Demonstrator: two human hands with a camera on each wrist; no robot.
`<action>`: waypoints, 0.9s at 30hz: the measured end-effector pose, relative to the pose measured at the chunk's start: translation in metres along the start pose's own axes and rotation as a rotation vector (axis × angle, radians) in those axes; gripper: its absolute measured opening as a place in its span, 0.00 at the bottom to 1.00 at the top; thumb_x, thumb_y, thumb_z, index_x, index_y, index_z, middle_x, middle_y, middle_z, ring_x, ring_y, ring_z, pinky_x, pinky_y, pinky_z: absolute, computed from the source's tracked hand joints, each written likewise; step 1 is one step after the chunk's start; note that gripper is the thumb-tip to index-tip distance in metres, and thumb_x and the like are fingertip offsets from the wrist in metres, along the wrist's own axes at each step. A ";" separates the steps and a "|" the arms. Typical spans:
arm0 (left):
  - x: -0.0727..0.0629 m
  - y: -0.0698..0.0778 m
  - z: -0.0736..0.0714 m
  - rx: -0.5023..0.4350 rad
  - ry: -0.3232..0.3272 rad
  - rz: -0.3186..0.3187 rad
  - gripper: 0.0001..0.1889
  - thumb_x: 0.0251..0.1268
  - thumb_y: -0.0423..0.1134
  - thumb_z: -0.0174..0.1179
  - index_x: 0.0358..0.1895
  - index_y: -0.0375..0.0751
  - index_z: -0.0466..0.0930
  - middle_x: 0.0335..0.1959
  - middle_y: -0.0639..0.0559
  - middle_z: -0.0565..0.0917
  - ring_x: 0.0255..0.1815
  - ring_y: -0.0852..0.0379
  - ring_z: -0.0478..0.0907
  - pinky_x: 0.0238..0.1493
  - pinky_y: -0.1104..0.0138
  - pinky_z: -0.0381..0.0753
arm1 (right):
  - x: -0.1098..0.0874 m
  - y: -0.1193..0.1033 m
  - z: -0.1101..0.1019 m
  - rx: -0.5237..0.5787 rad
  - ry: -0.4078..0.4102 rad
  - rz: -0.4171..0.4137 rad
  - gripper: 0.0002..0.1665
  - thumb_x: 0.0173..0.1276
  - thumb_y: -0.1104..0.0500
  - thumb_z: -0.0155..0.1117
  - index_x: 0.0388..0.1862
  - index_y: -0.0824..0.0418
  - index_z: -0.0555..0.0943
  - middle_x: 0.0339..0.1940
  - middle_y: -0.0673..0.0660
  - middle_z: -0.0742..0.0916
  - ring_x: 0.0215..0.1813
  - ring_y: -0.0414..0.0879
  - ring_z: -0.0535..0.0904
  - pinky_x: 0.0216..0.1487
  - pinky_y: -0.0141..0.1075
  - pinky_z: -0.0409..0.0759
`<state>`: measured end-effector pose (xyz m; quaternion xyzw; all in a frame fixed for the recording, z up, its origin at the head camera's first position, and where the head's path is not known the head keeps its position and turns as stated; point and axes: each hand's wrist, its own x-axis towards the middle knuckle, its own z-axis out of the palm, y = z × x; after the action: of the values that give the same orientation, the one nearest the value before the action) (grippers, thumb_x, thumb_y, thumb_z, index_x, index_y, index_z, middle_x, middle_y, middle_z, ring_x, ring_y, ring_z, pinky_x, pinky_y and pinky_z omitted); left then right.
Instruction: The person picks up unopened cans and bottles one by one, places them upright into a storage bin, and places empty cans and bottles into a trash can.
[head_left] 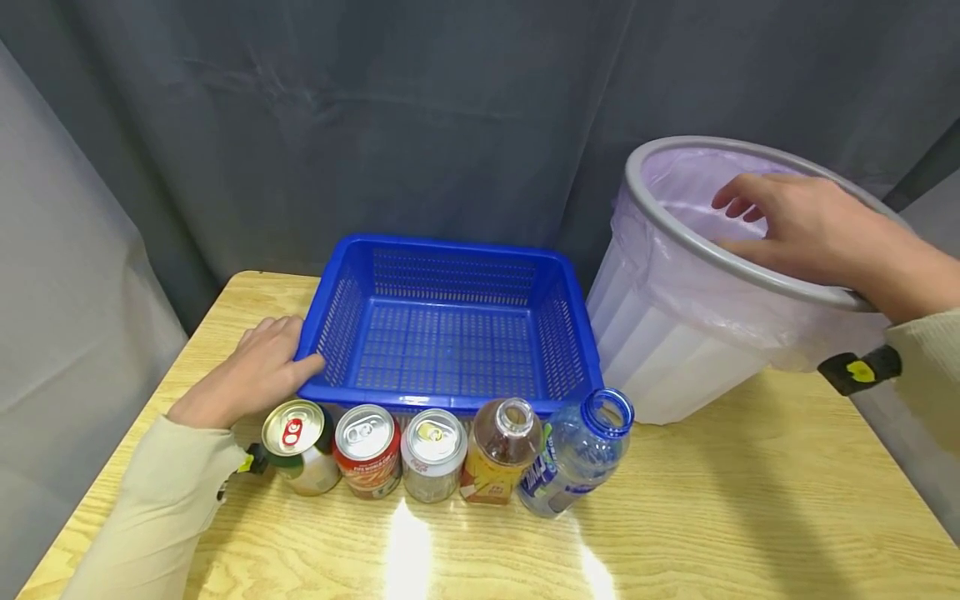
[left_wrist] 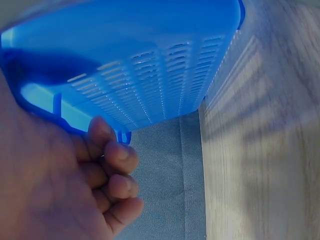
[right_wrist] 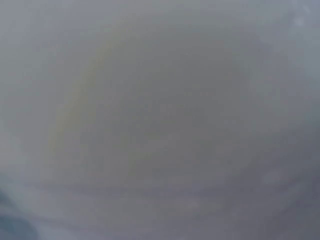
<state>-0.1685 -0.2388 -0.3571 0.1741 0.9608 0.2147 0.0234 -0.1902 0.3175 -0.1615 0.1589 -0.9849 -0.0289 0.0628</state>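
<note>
My left hand [head_left: 262,358] grips the left rim of a blue plastic basket [head_left: 442,403], thumb over the edge and fingers outside. In the left wrist view its fingers [left_wrist: 120,155] curl beside the perforated basket wall [left_wrist: 165,75]. Over at the right, my right hand [head_left: 810,221] reaches over the grey rim [head_left: 705,242] of a white bin [head_left: 652,342] lined with a lilac bag [head_left: 630,242]. Its fingers are loosely bent inside the mouth, thumb apart, holding nothing. Only blurred, pale bag film [right_wrist: 160,125] fills the right wrist view.
Along the basket's front stand a green-and-gold can [head_left: 300,450], a red can [head_left: 367,454], a white-and-silver can [head_left: 433,458], a brown-tinted bottle [head_left: 501,454] and a blue bottle [head_left: 577,458], tilted in view. All stand on a wooden table [head_left: 675,517] before a grey curtain [head_left: 412,108].
</note>
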 end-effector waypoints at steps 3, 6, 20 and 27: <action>0.002 0.000 0.002 0.002 0.005 0.006 0.25 0.73 0.48 0.52 0.60 0.29 0.73 0.54 0.36 0.81 0.60 0.36 0.71 0.60 0.42 0.64 | -0.002 -0.003 -0.001 -0.014 0.039 0.025 0.30 0.68 0.44 0.67 0.61 0.60 0.76 0.55 0.69 0.86 0.55 0.65 0.82 0.53 0.60 0.75; 0.003 -0.001 0.003 0.001 0.011 0.011 0.24 0.73 0.48 0.52 0.59 0.29 0.73 0.53 0.37 0.81 0.58 0.36 0.71 0.60 0.42 0.65 | -0.002 -0.005 -0.002 -0.028 0.060 0.038 0.31 0.68 0.42 0.67 0.61 0.60 0.75 0.55 0.69 0.86 0.55 0.65 0.81 0.51 0.59 0.75; 0.010 -0.003 0.006 0.006 0.021 0.004 0.25 0.72 0.48 0.51 0.60 0.28 0.73 0.54 0.36 0.82 0.57 0.37 0.71 0.59 0.43 0.65 | -0.009 -0.009 -0.006 -0.024 0.137 0.014 0.31 0.67 0.47 0.69 0.62 0.61 0.74 0.53 0.69 0.87 0.52 0.66 0.83 0.51 0.61 0.75; 0.013 -0.003 0.007 0.003 0.019 0.005 0.27 0.73 0.48 0.51 0.63 0.27 0.72 0.58 0.34 0.81 0.61 0.35 0.71 0.61 0.41 0.65 | -0.017 -0.015 -0.012 -0.025 0.200 0.031 0.30 0.68 0.49 0.68 0.62 0.62 0.75 0.52 0.70 0.87 0.51 0.66 0.82 0.52 0.61 0.74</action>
<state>-0.1807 -0.2343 -0.3644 0.1744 0.9608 0.2150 0.0135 -0.1676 0.3082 -0.1528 0.1451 -0.9756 -0.0242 0.1632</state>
